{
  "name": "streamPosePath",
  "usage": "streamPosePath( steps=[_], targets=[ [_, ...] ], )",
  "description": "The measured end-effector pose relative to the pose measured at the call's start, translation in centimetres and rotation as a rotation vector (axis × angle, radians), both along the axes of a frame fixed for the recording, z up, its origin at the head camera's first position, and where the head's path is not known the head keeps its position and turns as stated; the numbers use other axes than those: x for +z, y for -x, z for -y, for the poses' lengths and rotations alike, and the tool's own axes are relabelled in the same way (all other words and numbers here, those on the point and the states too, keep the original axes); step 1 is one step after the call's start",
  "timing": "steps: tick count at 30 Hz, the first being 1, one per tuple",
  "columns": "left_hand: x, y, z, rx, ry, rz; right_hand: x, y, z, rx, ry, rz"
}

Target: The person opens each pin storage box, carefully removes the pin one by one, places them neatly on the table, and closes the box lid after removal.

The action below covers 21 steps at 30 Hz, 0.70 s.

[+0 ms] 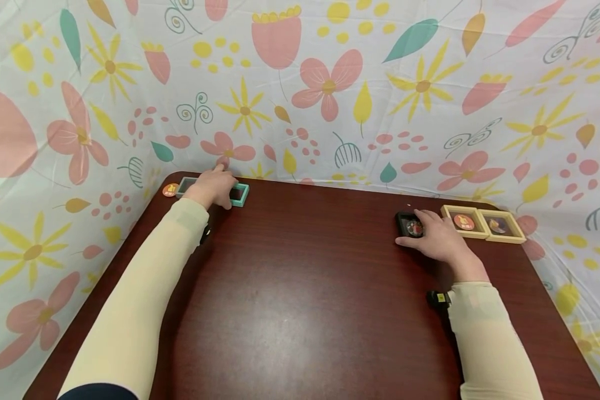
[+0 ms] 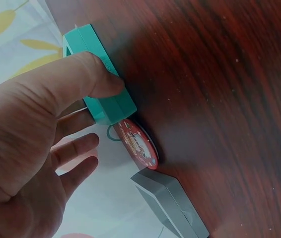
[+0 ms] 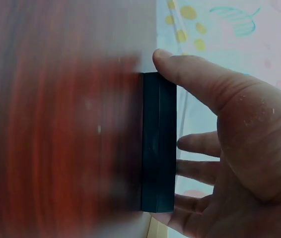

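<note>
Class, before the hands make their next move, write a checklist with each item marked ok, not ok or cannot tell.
1. Left hand gripping the turquoise frame: ok, thumb against its side.
2. Right hand gripping the black frame: ok, thumb at one end.
3. Space between turquoise frame and gray frame clear: not ok, a red badge lies there.
4. Two cream frames side by side: ok, right of the black frame.
5. Black frame lifted off the table: cannot tell.
</note>
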State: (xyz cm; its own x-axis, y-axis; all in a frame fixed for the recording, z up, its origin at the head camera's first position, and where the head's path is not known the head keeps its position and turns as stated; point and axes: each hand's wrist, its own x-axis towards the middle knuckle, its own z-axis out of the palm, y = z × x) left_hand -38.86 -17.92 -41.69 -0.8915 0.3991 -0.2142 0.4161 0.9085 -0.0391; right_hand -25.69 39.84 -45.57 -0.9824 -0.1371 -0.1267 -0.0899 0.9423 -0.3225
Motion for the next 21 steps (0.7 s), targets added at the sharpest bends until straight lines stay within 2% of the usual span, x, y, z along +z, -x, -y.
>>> streamPosePath(
  steps=[5, 12, 21],
  targets=[
    [0.2, -0.1, -0.1, -0.005, 0.001, 0.007, 0.5, -0.5, 2.4, 0.025, -0.032, -0.013],
    [0.2, -0.1, -0.2, -0.006, 0.008, -0.007, 0.9, -2.0, 8.4, 0.095, -0.044, -0.074],
    [-0.3, -0.2, -0.1, 0.010, 0.006, -0.001, 1.0, -5.2, 15.3, 0.138, -0.070, -0.092]
  ],
)
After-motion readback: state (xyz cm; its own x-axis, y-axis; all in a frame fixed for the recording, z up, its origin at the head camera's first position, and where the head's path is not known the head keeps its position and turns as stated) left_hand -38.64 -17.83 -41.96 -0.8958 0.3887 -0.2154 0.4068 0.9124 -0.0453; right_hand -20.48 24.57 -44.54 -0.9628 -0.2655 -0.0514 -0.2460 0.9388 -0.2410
